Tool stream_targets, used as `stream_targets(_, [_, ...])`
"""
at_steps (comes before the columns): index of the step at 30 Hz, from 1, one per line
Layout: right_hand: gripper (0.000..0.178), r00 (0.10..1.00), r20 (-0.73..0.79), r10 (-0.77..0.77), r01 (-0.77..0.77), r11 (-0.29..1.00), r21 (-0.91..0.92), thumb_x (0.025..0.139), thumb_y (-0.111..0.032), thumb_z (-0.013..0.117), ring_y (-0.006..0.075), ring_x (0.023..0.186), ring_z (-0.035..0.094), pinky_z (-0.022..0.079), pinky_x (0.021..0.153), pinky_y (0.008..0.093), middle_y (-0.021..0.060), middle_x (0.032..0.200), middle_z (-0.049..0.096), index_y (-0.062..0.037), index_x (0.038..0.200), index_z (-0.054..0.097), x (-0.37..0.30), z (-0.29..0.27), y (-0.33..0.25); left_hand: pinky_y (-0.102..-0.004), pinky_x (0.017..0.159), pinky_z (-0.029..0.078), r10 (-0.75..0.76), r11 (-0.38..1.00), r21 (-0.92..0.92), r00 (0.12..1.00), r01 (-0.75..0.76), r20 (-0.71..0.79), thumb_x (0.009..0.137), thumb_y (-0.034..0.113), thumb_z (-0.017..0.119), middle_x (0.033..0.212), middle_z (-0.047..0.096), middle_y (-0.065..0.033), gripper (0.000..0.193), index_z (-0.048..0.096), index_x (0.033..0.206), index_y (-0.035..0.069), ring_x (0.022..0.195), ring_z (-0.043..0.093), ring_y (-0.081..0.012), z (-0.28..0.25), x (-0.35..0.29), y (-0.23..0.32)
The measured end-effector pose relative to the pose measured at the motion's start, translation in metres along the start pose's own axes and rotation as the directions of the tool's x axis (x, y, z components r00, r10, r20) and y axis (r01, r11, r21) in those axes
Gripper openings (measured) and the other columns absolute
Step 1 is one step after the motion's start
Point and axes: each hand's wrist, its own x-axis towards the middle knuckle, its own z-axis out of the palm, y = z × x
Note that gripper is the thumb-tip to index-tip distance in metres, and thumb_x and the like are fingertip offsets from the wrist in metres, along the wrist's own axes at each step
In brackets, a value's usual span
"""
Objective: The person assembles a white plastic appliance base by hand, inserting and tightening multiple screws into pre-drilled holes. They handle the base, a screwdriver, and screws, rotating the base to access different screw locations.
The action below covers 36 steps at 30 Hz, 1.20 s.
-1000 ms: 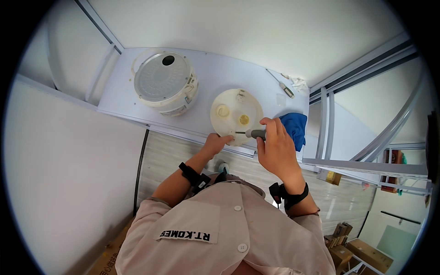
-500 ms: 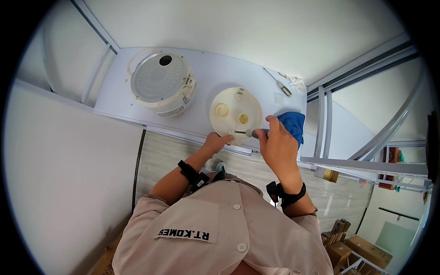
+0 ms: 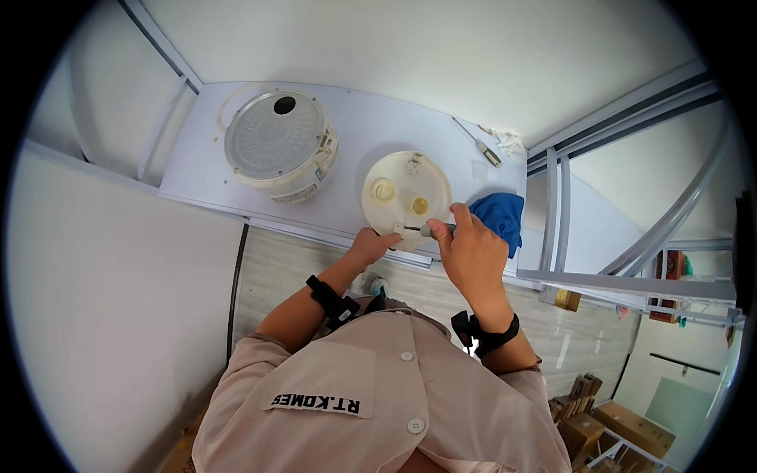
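Note:
A round cream-white plastic cover [image 3: 398, 175], with two round ports and small hinge-like fittings on its rim, lies near the table's front edge. My left hand [image 3: 372, 247] pinches its near rim, with part of the fingers hidden underneath. My right hand [image 3: 477, 252] is closed round the grey handle of a screwdriver [image 3: 436, 229]. The thin shaft points left, its tip at a small white fitting by the near rim, close to my left fingertips. Whether the tip sits in a screw is too small to tell.
A round white appliance [image 3: 284, 146] resembling a rice cooker, topped by a grey disc, stands on the left. Crumpled blue cloth [image 3: 498, 219] lies right of my right hand. Another screwdriver [image 3: 487, 153] and white crumpled tissue [image 3: 510, 143] are at the back right. Metal frame posts [image 3: 557, 213] border that side.
My right hand and the screwdriver have shifted slightly left, and the wrist has turned a little. My left hand keeps its place on the rim.

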Motion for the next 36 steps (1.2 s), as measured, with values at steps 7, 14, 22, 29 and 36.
stream_targets(7, [0.045,0.84,-0.408,-0.359,0.402,0.915,0.023,0.09,-0.025,0.077,0.0313,0.068,0.068,0.051,0.053,0.0384,0.0113,0.082,0.065,-0.0035,0.125,0.057,0.005,0.019,0.013,-0.0303,0.043,0.037,0.024,1.0,-0.003,1.0,-0.024,-0.002,0.084,0.036,0.082,0.086,0.073,-0.0038,0.043,0.077,0.113,0.004,0.051,0.05,-0.0111,0.002,0.007,-0.007])
stream_targets(14, [0.044,0.959,-0.19,-0.212,0.21,0.977,-0.031,0.087,-0.018,0.077,0.0326,0.08,0.068,0.053,0.06,0.0392,0.0146,0.095,0.063,-0.0038,0.123,0.056,0.0,0.006,0.003,-0.0348,0.072,0.055,0.084,0.996,-0.006,0.996,-0.084,-0.021,0.088,0.03,0.079,0.1,0.077,-0.0084,0.042,0.076,0.117,0.001,0.081,0.069,-0.0182,0.003,0.011,-0.017])
stream_targets(22, [0.045,0.987,-0.082,-0.139,0.137,0.99,-0.026,0.086,-0.016,0.077,0.0327,0.087,0.069,0.053,0.063,0.0393,0.0157,0.102,0.063,-0.0033,0.124,0.055,0.004,0.007,0.002,-0.0357,0.084,0.054,0.057,0.998,-0.014,0.998,-0.057,0.015,0.09,0.025,0.077,0.107,0.078,-0.0108,0.038,0.076,0.118,-0.001,0.094,0.072,-0.0204,0.003,0.011,-0.014])
stream_targets(29, [0.038,0.756,-0.488,-0.436,0.551,0.827,0.115,0.088,-0.018,0.078,0.0317,0.073,0.068,0.052,0.055,0.0385,0.0128,0.09,0.063,-0.0051,0.116,0.057,0.004,0.014,0.006,-0.0351,0.083,0.054,0.053,0.998,-0.043,0.999,-0.053,0.011,0.09,0.024,0.076,0.106,0.078,-0.01,0.037,0.076,0.117,-0.001,0.092,0.071,-0.0196,0.005,0.012,-0.016])
stream_targets(36, [0.041,0.968,-0.175,-0.179,0.175,0.984,-0.037,0.086,-0.018,0.082,0.0365,0.081,0.067,0.054,0.063,0.0427,0.0155,0.101,0.063,-0.0043,0.117,0.057,-0.001,0.013,0.003,-0.0351,0.082,0.054,0.037,0.999,-0.028,0.999,-0.037,0.003,0.09,0.024,0.076,0.106,0.078,-0.0102,0.037,0.076,0.117,-0.002,0.092,0.071,-0.0192,0.003,0.014,-0.016])
